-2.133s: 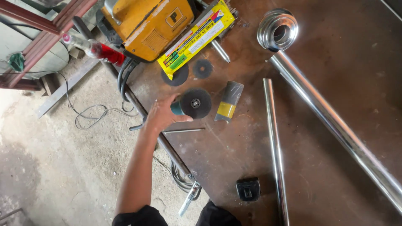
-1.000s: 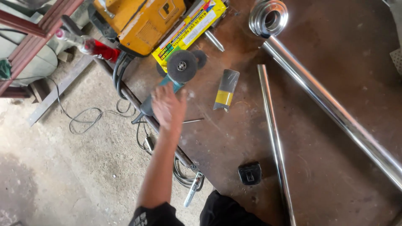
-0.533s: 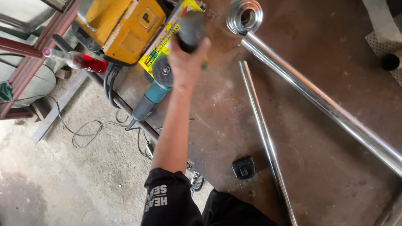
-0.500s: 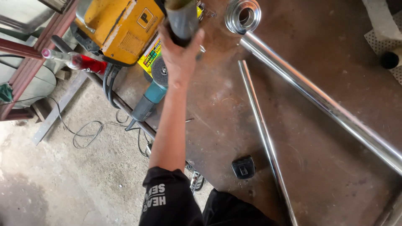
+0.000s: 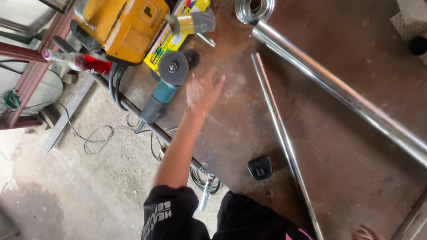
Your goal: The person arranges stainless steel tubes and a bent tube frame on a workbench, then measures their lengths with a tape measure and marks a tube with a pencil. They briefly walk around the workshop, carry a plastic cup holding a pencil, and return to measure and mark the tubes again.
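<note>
My left hand (image 5: 202, 91) hovers open over the rusty steel table (image 5: 356, 169), fingers spread, holding nothing. Just to its left lies a teal angle grinder (image 5: 163, 89) with a grey disc, its body hanging over the table's edge. Beyond the hand a grey and yellow block-shaped tool (image 5: 195, 22) rests next to the yellow welding machine (image 5: 120, 24). Only fingertips of my right hand (image 5: 364, 232) show at the bottom edge, near a thin steel rod (image 5: 284, 142).
A thick shiny pipe (image 5: 338, 91) runs diagonally from a metal ring (image 5: 253, 9) at the top. A small black object (image 5: 260, 167) lies near the front edge. A yellow box (image 5: 171, 38), a red bottle (image 5: 84, 62) and cables (image 5: 98, 138) on the concrete floor are at left.
My left hand set the grinder down by the table's edge, carried the grey and yellow tool to the far side next to the welding machine, let go and drew back open.
</note>
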